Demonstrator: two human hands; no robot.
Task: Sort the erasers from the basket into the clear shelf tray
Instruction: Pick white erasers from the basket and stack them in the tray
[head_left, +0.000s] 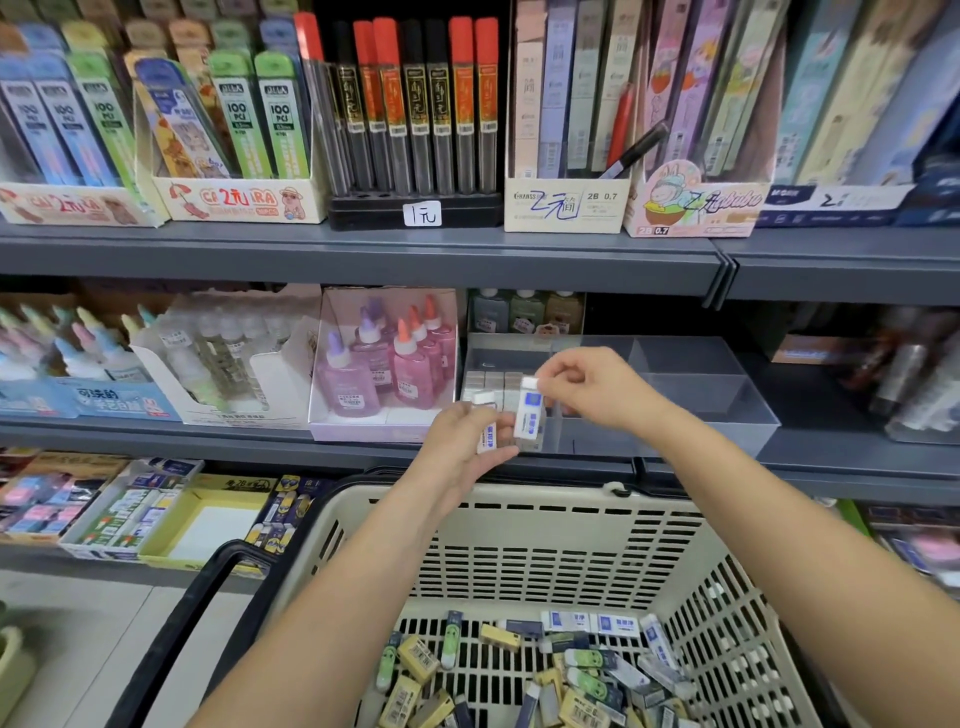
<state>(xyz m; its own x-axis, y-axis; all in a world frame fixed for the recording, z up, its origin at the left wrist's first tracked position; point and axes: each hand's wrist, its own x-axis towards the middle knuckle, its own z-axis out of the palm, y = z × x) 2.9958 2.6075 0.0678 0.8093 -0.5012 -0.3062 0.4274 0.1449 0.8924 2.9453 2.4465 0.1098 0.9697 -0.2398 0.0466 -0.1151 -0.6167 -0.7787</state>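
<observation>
My left hand (462, 447) holds a white eraser with a blue sleeve (487, 434) just in front of the middle shelf edge. My right hand (587, 387) pinches the top of a second white and blue eraser (530, 413), upright, at the front left corner of the clear shelf tray (717, 405). A row of erasers (488, 384) stands inside the tray's left compartment. Below, the beige plastic basket (519, 525) holds several loose erasers (545, 670) in white, yellow, green and dark blue sleeves.
Pink glue bottles in a box (384, 364) stand left of the tray. Clear glue bottles (218, 358) sit further left. Pencil lead boxes (415, 114) fill the upper shelf. Eraser boxes (135, 509) line the bottom shelf. The basket's black handle (192, 613) hangs at its left.
</observation>
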